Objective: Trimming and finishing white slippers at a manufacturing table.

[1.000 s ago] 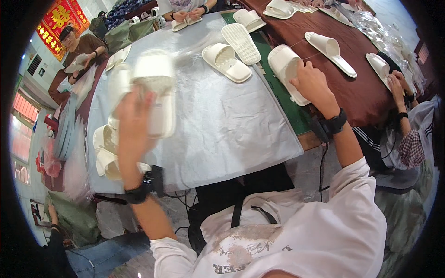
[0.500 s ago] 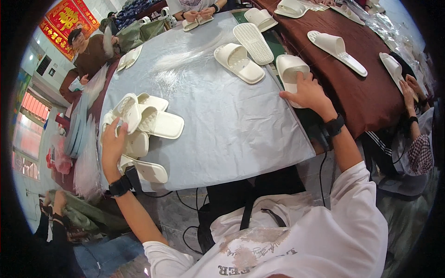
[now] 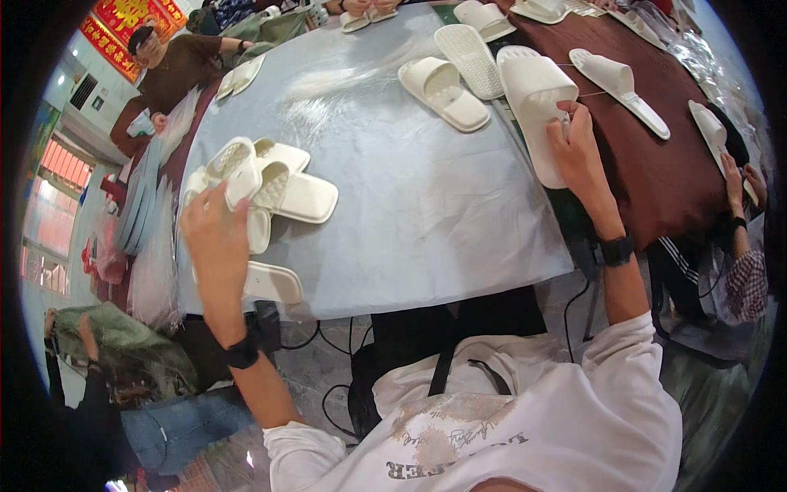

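Note:
My right hand (image 3: 580,156) grips a white slipper (image 3: 525,98) by its inner side, near the strap opening. This slipper is tilted, its strap facing up, over the table's right edge. At the left, my left hand (image 3: 215,242) is blurred, its thumb and fingers apart. It rests against or just above a pile of white slippers (image 3: 310,197), hiding part of them; I cannot tell how firmly it touches. Another slipper (image 3: 275,283) lies partly under that hand. Beyond my right hand, one slipper (image 3: 447,94) stands strap up beside another turned sole up (image 3: 469,59).
A grey-blue sheet covers the table (image 3: 393,238). To the right, a brown-covered surface (image 3: 631,180) carries more slippers (image 3: 619,86). A person in brown (image 3: 176,74) sits at the far left; a co-worker's hands (image 3: 738,176) hold a slipper at the right. Clear plastic bags (image 3: 156,279) hang at the left edge.
My right hand has closed on the slipper and lifted and tilted it from the edge. My left hand has drawn back slightly over the pile. The whole view has shifted a little.

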Demonstrator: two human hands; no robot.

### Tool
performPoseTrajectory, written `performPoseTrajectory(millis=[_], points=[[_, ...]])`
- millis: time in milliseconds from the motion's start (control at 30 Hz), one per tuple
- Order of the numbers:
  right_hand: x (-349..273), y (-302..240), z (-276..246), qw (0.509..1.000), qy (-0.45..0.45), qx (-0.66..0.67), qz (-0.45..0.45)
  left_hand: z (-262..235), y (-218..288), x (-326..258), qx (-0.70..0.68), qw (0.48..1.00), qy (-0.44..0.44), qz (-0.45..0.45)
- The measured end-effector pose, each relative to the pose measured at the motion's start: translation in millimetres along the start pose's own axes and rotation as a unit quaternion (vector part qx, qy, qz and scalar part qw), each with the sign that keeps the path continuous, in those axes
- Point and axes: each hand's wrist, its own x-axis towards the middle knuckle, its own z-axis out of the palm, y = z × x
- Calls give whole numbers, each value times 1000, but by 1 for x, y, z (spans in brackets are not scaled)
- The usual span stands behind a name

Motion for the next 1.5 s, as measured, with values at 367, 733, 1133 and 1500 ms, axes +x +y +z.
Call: performPoseTrajectory(millis=[367,733,1133,1500], points=[[-72,-119,43,974,-156,109,-123,75,151,-9,-418,900,-24,120],[-9,-52,25,936,-239,-27,-256,86,105,-18,-227,962,-136,64],[-7,-88,38,921,-256,-226,-189,87,116,6,-266,942,-181,98],[47,-77,44,887,-425,-104,-147,104,129,82,-372,917,-114,89]])
